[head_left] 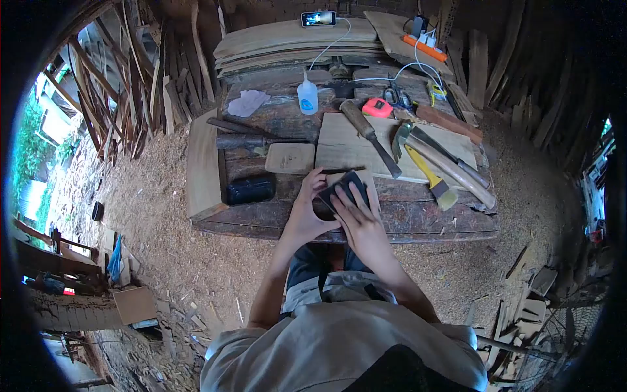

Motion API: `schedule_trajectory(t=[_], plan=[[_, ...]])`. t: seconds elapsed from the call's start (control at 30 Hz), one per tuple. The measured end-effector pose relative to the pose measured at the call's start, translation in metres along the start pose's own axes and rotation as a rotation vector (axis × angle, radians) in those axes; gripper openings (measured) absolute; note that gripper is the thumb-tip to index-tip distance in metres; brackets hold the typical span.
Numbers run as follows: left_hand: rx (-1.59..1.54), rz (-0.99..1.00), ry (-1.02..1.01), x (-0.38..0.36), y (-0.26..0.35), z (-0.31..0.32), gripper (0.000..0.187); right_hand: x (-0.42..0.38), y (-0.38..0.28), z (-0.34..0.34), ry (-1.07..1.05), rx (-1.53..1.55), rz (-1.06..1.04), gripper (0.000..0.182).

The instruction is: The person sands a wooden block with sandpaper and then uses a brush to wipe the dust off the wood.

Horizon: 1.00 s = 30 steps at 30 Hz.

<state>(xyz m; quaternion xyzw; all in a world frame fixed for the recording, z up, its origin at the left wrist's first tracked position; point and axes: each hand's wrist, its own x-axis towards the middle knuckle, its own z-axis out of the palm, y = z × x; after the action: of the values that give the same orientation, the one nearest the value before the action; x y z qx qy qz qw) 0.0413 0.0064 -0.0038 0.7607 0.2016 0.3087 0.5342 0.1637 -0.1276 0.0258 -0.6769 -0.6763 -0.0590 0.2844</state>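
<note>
Close to the bench's front edge, my left hand point(304, 212) grips the left side of a small pale wood block point(334, 177), thumb and fingers curved round it. My right hand point(363, 222) presses a dark sheet of sandpaper point(353, 177) onto the block's top, fingers laid over the sheet. Sheet and fingers cover much of the block. Just behind my left hand lies a rounded wood piece point(290, 159). To its left is a black case point(251, 189). A wide pale board point(326, 140) lies behind my right hand, with a wood-handled chisel point(370, 136) across it.
The worn bench point(281, 225) also bears a hammer point(450, 164), a yellow brush point(424, 166), a red tape measure point(377, 108), scissors point(398, 97) and a glue bottle point(307, 97). A phone point(319, 19) and orange power strip point(424, 48) are at the back.
</note>
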Motion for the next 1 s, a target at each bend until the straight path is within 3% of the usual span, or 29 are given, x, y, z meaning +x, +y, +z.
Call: schedule_trajectory(t=[0.23,0.27,0.4,0.57,0.77,1.0], plan=[[-0.064,0.043,0.053,0.001,-0.003,0.003,0.121,-0.02,-0.015,-0.005,-0.017,0.029,-0.023,0.044],[-0.023,0.083,0.031,0.001,-0.002,0.001,0.113,-0.023,-0.016,-0.008,-0.031,0.052,-0.021,0.044],[0.013,0.063,0.014,0.002,0.002,0.0,0.112,-0.014,-0.012,0.001,-0.056,0.047,-0.014,0.045],[0.006,0.061,0.073,0.001,-0.007,0.0,0.12,0.003,-0.011,0.009,-0.08,0.005,-0.011,0.046],[-0.092,0.019,0.079,-0.001,-0.004,0.002,0.125,-0.026,-0.013,-0.028,-0.135,0.078,-0.035,0.046],[-0.022,0.048,0.058,-0.001,0.001,0.002,0.126,0.008,0.012,-0.006,-0.013,0.099,0.013,0.043]])
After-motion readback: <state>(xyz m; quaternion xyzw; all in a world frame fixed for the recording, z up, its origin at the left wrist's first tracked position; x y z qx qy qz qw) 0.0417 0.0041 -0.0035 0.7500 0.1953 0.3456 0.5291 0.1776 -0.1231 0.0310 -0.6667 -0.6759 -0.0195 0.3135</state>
